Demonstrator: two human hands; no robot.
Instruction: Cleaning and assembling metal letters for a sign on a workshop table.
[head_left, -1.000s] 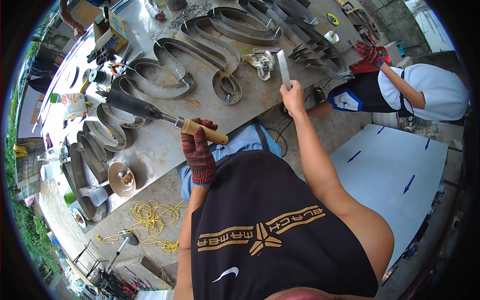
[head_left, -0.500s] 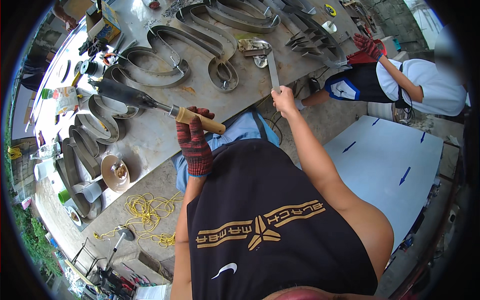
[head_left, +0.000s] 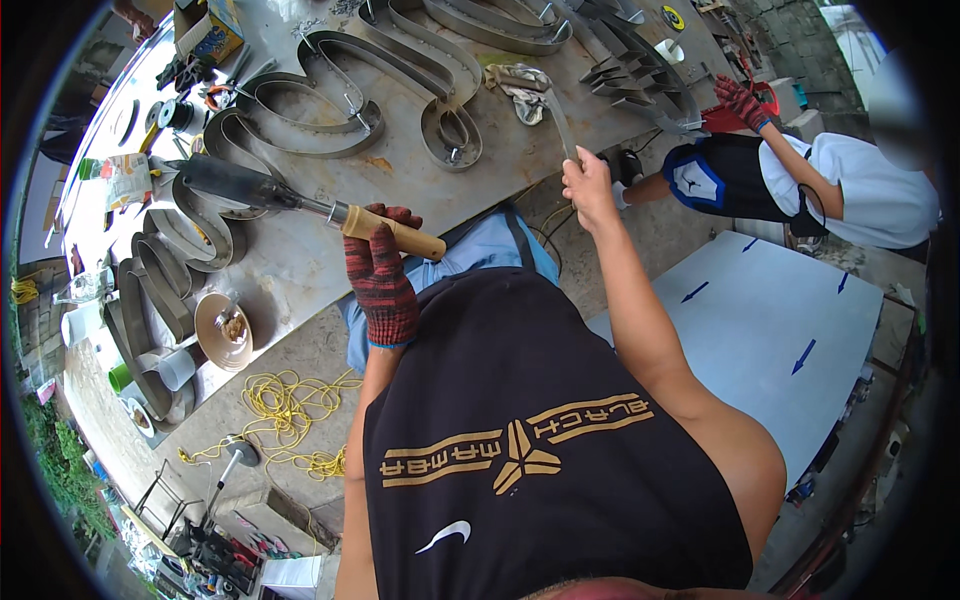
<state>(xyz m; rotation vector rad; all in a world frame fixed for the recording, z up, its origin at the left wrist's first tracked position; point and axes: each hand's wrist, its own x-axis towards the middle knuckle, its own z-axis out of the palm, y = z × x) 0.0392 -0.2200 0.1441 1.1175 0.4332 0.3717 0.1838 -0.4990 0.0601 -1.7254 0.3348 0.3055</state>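
My left hand [head_left: 383, 285], in a red-and-black striped glove, is closed around the wooden handle of a tool [head_left: 235, 185] with a metal neck and a thick black head. The black head reaches left over the table and the curved metal strips. My bare right hand [head_left: 592, 190] grips the near end of a flat, L-shaped metal strip [head_left: 562, 125]. The strip's short far arm lies over a crumpled, stained rag [head_left: 522, 103] on the metal tabletop. Whether it presses on the rag, I cannot tell.
Bent metal letter-like outlines [head_left: 370, 115] cover much of the table [head_left: 330, 200]. A bowl [head_left: 223, 332] and cups stand at its left edge. Yellow cord [head_left: 285, 410] lies on the floor. A person in a white top [head_left: 850, 185] with a gloved hand [head_left: 742, 100] is at right, above a pale board [head_left: 740, 340].
The whole view has shifted slightly. My right hand has moved a little, and the strip's short arm now tilts differently over the rag. My left hand keeps its hold on the wooden-handled tool.
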